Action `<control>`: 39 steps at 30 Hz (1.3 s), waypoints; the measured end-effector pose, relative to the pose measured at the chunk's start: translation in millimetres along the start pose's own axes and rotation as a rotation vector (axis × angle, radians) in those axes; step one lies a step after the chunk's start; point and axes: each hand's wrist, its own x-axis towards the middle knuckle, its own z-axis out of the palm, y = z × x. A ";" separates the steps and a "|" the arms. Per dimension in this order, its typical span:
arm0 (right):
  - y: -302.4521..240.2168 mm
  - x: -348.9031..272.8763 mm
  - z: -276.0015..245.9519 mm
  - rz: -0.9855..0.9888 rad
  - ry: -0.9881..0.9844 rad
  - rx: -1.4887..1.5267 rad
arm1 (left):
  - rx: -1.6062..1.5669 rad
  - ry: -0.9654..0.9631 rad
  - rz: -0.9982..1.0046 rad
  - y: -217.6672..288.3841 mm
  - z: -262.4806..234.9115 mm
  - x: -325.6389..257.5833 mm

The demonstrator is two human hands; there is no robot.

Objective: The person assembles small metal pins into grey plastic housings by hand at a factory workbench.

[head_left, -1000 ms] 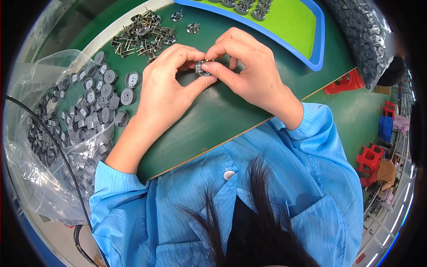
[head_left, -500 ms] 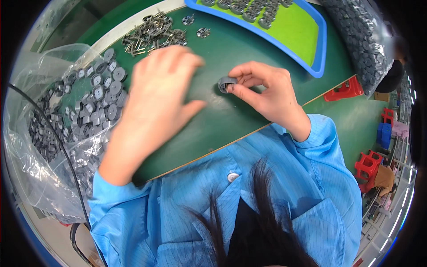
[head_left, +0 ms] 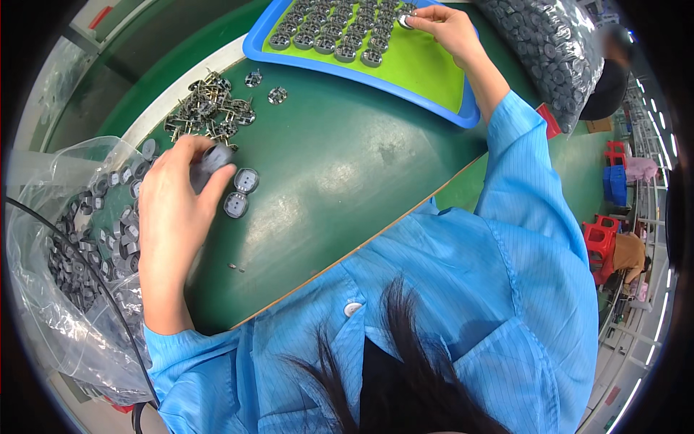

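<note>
Taking the blue tray (head_left: pixel 468 116) as landmark, near to far. Left hand (head_left: pixel 170 202) is on the near-left side of the tray, well apart from the right, thumb and fingers closed about a grey cap (head_left: pixel 215 158) — motion-blurred, so one piece or two cannot be told. Two loose caps (head_left: pixel 246 180) lie just beside it, toward the tray: squat cylinders, matt grey walls, paler faces up. Farther left of the tray, a clear bag (head_left: pixel 76 343) of wrinkled film with many like caps. Between bag and tray, a tangled pile of circuit boards (head_left: pixel 210 101) with thin metallic pins; two single boards (head_left: pixel 277 95) lie nearer the tray.

Right hand (head_left: pixel 454 32) is the nearer to the tray — over its right part, fingertips pinching a small round piece (head_left: pixel 405 22) just right of the rows of assembled units (head_left: pixel 345 52). Piece is disc-like, no evident long axis; contact with the smooth green liner (head_left: pixel 434 69) cannot be told. Right of the tray, a bulging bag (head_left: pixel 546 61) of grey round parts, film glossy.
</note>
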 end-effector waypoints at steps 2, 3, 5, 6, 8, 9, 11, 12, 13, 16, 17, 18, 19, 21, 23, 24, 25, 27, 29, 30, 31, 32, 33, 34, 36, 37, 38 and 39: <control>20.9 19.1 -2.4 0.046 -0.023 -0.063 | -0.297 0.054 0.068 0.6 5.4 6.7; 27.2 25.5 -2.3 0.100 -0.040 -0.128 | -0.296 0.064 0.058 -1.2 8.4 9.4; 34.2 33.6 4.6 0.089 -0.040 -0.148 | -0.767 -0.095 -0.161 -6.0 15.6 13.9; 35.7 37.3 6.7 0.108 -0.005 -0.163 | -1.000 -0.173 -0.300 -2.6 13.8 15.7; 33.5 35.2 4.2 0.061 0.022 -0.221 | -1.232 -0.208 -0.322 -14.0 20.8 16.6; 30.8 31.9 4.8 0.068 0.016 -0.224 | -1.353 -0.212 -0.326 -20.3 25.2 17.6; 7.1 19.1 12.3 0.069 0.146 -0.263 | -1.474 -0.233 -0.335 -25.8 29.3 20.3; 7.9 15.8 13.5 -0.052 0.189 -0.289 | -1.562 -0.208 -0.386 -20.8 29.3 21.3; -6.3 8.1 19.1 -0.057 0.183 -0.285 | -1.646 -0.176 -0.435 -18.8 28.0 22.6; -65.2 -25.8 60.1 -0.433 0.007 -0.140 | -1.610 -0.135 -0.415 -22.7 33.6 19.5; -77.0 -39.6 72.8 -0.560 -0.099 -0.119 | -1.553 -0.122 -0.405 -20.8 35.9 20.6; -100.6 -62.6 89.8 -0.490 -0.176 -0.266 | -1.547 -0.122 -0.404 -22.5 37.4 18.4; -120.0 -81.9 106.2 -0.417 -0.250 -0.415 | -1.548 -0.117 -0.409 -22.7 38.1 16.9; -118.9 -96.1 133.9 -0.466 -0.253 -0.475 | -1.449 -0.084 -0.400 -17.7 39.7 17.2; -109.8 -100.9 146.7 -0.508 -0.253 -0.522 | -1.433 -0.078 -0.381 -15.0 40.7 15.2; -100.7 -98.4 151.0 -0.573 -0.222 -0.454 | -1.357 -0.118 -0.350 -14.7 41.4 13.6; -99.5 -95.6 152.8 -0.642 -0.190 -0.387 | -1.282 -0.153 -0.316 -14.7 41.0 14.4; -104.3 -101.7 138.9 -0.611 -0.225 -0.304 | -1.263 -0.148 -0.307 -12.8 42.3 12.8; -114.5 -112.3 118.7 -0.343 -0.321 -0.051 | -1.202 -0.178 -0.326 -7.4 42.0 12.8; -118.4 -117.1 108.8 -0.308 -0.404 0.093 | -1.203 -0.167 -0.309 -4.8 41.6 11.6; -124.0 -121.6 103.1 -0.307 -0.404 0.094 | -1.203 -0.168 -0.310 -4.5 42.2 9.8; -130.0 -125.6 98.1 -0.460 -0.482 0.055 | -1.202 -0.208 -0.310 -4.4 42.9 8.4; -132.5 -129.3 95.5 -0.612 -0.559 0.017 | -1.200 -0.248 -0.310 -3.9 43.6 7.1; -131.9 -134.0 96.0 -0.688 -0.567 -0.053 | -1.196 -0.258 -0.309 -1.9 44.6 6.7; -126.2 -136.3 99.0 -0.801 -0.524 -0.097 | -1.183 -0.304 -0.286 3.0 46.5 6.1; -122.8 -137.9 100.7 -0.922 -0.490 -0.143 | -1.177 -0.323 -0.280 4.0 47.6 4.5; -123.4 -139.9 98.4 -0.924 -0.492 -0.190 | -1.172 -0.328 -0.287 4.0 48.1 4.2; -124.2 -141.6 97.6 -0.919 -0.491 -0.182 | -1.207 -0.350 -0.275 3.4 48.1 4.8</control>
